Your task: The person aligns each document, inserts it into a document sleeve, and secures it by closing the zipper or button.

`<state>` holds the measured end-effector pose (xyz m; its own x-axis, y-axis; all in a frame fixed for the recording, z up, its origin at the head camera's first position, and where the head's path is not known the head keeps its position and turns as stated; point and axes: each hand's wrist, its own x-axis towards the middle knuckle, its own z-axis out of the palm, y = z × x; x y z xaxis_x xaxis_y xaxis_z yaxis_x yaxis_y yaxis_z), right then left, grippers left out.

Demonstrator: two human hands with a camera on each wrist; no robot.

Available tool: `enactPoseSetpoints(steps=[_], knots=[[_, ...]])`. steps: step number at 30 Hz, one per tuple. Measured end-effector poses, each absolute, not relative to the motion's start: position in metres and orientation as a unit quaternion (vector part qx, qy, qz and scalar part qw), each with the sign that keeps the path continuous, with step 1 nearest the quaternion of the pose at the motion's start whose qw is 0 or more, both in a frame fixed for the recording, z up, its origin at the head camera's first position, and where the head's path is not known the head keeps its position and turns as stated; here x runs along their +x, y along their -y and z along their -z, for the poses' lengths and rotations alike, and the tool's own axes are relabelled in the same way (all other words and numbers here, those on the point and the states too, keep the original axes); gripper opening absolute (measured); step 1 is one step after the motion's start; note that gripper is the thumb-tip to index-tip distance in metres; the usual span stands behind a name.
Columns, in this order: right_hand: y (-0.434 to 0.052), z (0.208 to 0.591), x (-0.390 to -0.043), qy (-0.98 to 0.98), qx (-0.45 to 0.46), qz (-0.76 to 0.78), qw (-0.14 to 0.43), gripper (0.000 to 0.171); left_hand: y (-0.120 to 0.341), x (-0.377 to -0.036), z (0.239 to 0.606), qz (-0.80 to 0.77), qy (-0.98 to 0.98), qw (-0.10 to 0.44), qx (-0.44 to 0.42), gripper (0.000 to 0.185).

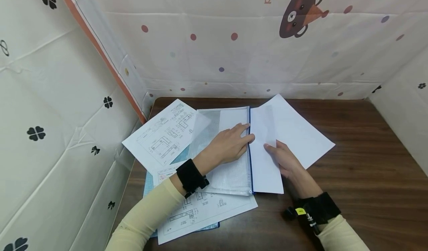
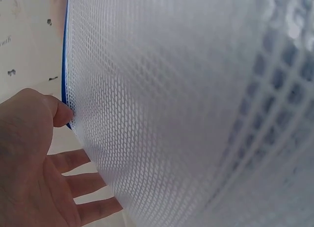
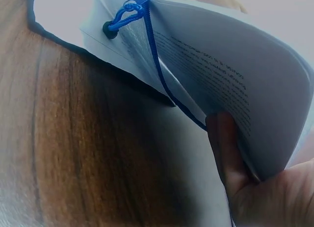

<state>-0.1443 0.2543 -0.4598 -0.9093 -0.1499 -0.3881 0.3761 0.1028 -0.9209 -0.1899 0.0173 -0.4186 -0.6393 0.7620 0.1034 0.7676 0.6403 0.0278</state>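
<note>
Head view: your left hand (image 1: 230,144) pinches the blue-edged translucent mesh pouch (image 1: 229,178) on the table (image 1: 364,169); your right hand (image 1: 285,158) grips white paper sheets (image 1: 265,175) at its mouth, likely light, easily creased: hold their outer edge

The mesh zip pouch (image 1: 230,178) shows a fine whitish grid and a blue zipper (image 1: 251,173). Dark brown grain streaks the tabletop (image 1: 367,176); the sleeves (image 1: 147,210) are pale yellow.

I'm looking into a fabric-walled booth (image 1: 67,95): printed sheeting (image 1: 200,58) is rising beyond and beside the hands (image 1: 230,145), bordering the wooden table (image 1: 367,191) beneath.
</note>
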Motion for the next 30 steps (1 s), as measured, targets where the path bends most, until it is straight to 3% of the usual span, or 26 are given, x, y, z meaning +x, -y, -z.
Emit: enactPoseSetpoints(steps=[30], knots=[[-0.235, 0.457, -0.148, -0.712, 0.042, 0.674, 0.193, 0.048, -0.024, -0.183, 0.417, 0.060, 0.903, 0.046, -0.424, 0.029]])
